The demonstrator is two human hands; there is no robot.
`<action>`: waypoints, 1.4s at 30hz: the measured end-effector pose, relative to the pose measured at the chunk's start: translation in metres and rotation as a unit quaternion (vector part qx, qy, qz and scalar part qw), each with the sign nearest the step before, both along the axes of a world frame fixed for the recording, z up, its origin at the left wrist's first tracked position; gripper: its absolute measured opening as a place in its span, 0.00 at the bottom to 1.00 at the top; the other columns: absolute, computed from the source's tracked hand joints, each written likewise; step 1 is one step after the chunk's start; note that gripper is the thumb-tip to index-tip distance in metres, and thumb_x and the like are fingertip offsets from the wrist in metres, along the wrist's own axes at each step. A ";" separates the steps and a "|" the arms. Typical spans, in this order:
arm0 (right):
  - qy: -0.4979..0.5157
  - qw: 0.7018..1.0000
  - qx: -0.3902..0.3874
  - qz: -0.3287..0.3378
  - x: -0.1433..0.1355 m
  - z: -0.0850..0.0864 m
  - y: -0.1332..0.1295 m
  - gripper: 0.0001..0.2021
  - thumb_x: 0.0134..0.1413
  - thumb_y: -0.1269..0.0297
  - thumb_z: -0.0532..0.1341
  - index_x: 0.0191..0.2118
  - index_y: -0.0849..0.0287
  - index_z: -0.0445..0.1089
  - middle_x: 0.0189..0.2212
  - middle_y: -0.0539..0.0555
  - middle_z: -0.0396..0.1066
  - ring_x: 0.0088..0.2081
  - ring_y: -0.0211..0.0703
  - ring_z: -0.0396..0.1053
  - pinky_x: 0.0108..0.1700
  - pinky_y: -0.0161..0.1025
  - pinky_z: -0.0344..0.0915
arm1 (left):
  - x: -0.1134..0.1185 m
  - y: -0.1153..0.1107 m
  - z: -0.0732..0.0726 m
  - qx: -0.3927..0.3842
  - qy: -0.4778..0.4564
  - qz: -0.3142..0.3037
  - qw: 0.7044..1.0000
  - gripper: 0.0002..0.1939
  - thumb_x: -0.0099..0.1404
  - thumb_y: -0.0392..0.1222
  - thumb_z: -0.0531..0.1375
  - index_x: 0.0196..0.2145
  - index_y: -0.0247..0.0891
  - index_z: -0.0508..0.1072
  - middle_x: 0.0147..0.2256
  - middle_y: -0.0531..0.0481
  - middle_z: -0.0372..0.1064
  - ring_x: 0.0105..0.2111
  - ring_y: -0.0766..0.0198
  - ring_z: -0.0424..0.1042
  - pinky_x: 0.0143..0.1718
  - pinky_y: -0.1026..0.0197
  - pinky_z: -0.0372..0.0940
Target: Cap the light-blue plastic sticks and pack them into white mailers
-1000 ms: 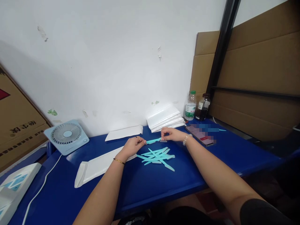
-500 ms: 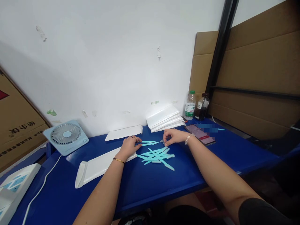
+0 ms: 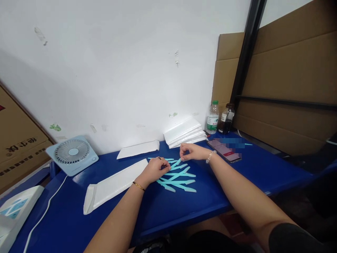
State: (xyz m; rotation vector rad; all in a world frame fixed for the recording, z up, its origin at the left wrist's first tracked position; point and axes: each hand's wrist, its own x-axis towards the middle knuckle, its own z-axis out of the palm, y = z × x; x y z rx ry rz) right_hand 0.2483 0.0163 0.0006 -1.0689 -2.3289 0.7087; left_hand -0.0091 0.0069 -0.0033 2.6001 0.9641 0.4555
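Note:
Several turquoise eyebrow razors [image 3: 181, 182] with pale blade ends lie crossed in a loose pile on the blue table [image 3: 210, 196]. Above the pile, one razor [image 3: 176, 163] slants between my hands. My right hand [image 3: 193, 152] is closed, pinching its upper end. At its lower end are the bent fingertips of my left hand [image 3: 157, 169], which cover that end and part of the pile. Another razor or two lie behind my left fingers, partly hidden. A white padded mailer [image 3: 116, 182] lies left of my left hand, its near end folded.
Another white mailer [image 3: 138, 149] lies by the wall, with a stack of mailers [image 3: 184, 133] to its right. Farther right are a water bottle [image 3: 212, 117], a dark-liquid bottle [image 3: 226, 119] and a phone [image 3: 223, 150]. A blue fan [image 3: 72, 154] stands left, its white cable trailing forward.
My left hand has moved right and nearer the pile. My right hand has shifted slightly left and now pinches a razor. The pile's razors have shifted and fanned out.

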 end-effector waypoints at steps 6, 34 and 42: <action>0.019 0.999 0.006 -0.033 0.015 0.002 0.005 0.14 0.48 0.53 0.63 0.30 0.61 0.72 0.33 0.52 0.64 0.36 0.41 0.63 0.41 0.36 0.59 | -0.003 0.007 -0.005 0.001 0.010 0.039 0.999 0.15 0.62 0.50 0.53 0.28 0.39 0.74 0.31 0.49 0.70 0.30 0.63 0.67 0.31 0.63 0.59; -0.090 0.989 -0.007 -0.114 0.023 0.000 0.003 0.13 0.42 0.54 0.66 0.29 0.60 0.75 0.31 0.53 0.67 0.32 0.40 0.63 0.32 0.33 0.57 | -0.012 0.017 -0.006 0.054 0.042 0.157 0.985 0.10 0.58 0.50 0.58 0.29 0.41 0.73 0.32 0.50 0.71 0.37 0.57 0.68 0.40 0.57 0.56; -0.160 0.984 -0.070 0.016 0.001 0.001 -0.008 0.15 0.33 0.53 0.70 0.27 0.59 0.76 0.31 0.51 0.69 0.30 0.37 0.64 0.31 0.32 0.57 | -0.003 0.000 -0.001 0.000 0.009 0.036 0.999 0.16 0.58 0.57 0.57 0.31 0.41 0.74 0.33 0.50 0.71 0.34 0.60 0.68 0.34 0.61 0.58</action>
